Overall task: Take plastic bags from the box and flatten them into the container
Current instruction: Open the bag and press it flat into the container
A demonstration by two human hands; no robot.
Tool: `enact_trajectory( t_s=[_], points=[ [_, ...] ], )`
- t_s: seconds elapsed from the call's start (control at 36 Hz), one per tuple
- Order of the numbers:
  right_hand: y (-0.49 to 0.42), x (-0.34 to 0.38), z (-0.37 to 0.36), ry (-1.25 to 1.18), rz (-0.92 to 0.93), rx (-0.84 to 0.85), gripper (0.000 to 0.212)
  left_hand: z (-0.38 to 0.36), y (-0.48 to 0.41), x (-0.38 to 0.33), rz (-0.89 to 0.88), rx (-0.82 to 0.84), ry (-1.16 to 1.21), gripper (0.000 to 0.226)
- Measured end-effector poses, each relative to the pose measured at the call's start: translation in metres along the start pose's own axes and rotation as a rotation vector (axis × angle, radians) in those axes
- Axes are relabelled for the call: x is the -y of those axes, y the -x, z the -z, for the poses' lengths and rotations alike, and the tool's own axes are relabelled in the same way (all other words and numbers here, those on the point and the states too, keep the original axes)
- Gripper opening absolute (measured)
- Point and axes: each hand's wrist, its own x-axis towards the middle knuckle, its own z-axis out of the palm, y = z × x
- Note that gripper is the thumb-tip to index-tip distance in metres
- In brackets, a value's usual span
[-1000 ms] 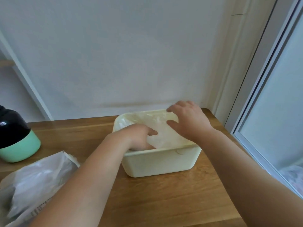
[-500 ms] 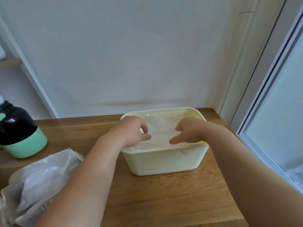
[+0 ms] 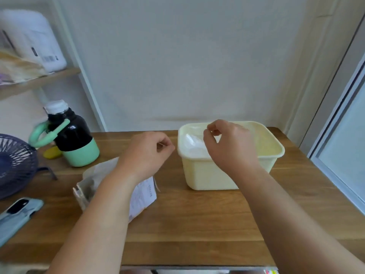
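A cream plastic container (image 3: 273, 155) stands on the wooden table, right of centre, with flattened clear plastic bags (image 3: 192, 144) lying inside it. My right hand (image 3: 229, 149) hovers over the container's near left part, fingers loosely curled and holding nothing. To the container's left, my left hand (image 3: 147, 153) hangs in the air with its fingers loosely curled and nothing in them. Below it lies the white box (image 3: 145, 194), its open end (image 3: 88, 184) showing crumpled plastic bags; my left forearm covers its middle.
A black bottle with a mint-green base and handle (image 3: 74, 139) stands at the back left. A dark fan (image 3: 13, 165) and a phone in a pale blue case (image 3: 17, 212) sit at the left edge. A shelf (image 3: 39, 80) hangs above; a window frame (image 3: 335, 155) runs along the right.
Both hands have come up out of the container, where they were pressing the bags. My left hand has moved left, over the box. The view has swung left.
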Motion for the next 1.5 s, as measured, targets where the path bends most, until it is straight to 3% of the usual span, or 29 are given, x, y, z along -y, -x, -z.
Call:
enact_trajectory(
  t_s=[0.14, 0.25, 0.36, 0.5, 0.67, 0.92, 1.03, 1.19, 1.33, 1.5],
  points=[
    [0.013, 0.041, -0.028, -0.286, 0.025, 0.15, 0.016, 0.032, 0.029, 0.028, 0.102, 0.015, -0.12, 0.006],
    [0.024, 0.065, -0.06, -0.384, 0.029, 0.325, 0.015, 0.046, 0.05, 0.053, 0.247, 0.128, -0.193, 0.025],
    [0.031, 0.077, -0.086, -0.426, 0.043, 0.453, 0.026, 0.046, 0.064, 0.07, 0.297, 0.202, -0.202, 0.036],
    [0.036, 0.083, -0.102, -0.369, 0.101, 0.608, 0.04, 0.043, 0.064, 0.077, 0.324, 0.097, -0.193, 0.04],
    [0.037, 0.079, -0.109, -0.422, 0.092, 0.598, 0.043, 0.035, 0.058, 0.083, 0.304, 0.057, -0.18, 0.017],
    [0.039, 0.073, -0.116, -0.501, 0.059, 0.508, 0.022, 0.037, 0.054, 0.089, 0.311, -0.156, 0.351, 0.014],
    [0.036, 0.073, -0.117, -0.412, 0.086, 0.525, 0.029, 0.036, 0.055, 0.09, 0.297, -0.177, 0.427, 0.015],
    [0.028, 0.086, -0.115, -0.181, 0.184, 0.591, 0.026, 0.037, 0.058, 0.093, 0.242, -0.106, 0.402, 0.016],
    [0.026, 0.09, -0.115, 0.04, 0.282, 0.545, 0.027, 0.04, 0.061, 0.095, 0.233, -0.031, 0.346, 0.018],
    [0.022, 0.089, -0.114, -0.185, 0.166, 0.509, 0.027, 0.041, 0.064, 0.095, 0.198, -0.021, 0.141, 0.018]
  ],
)
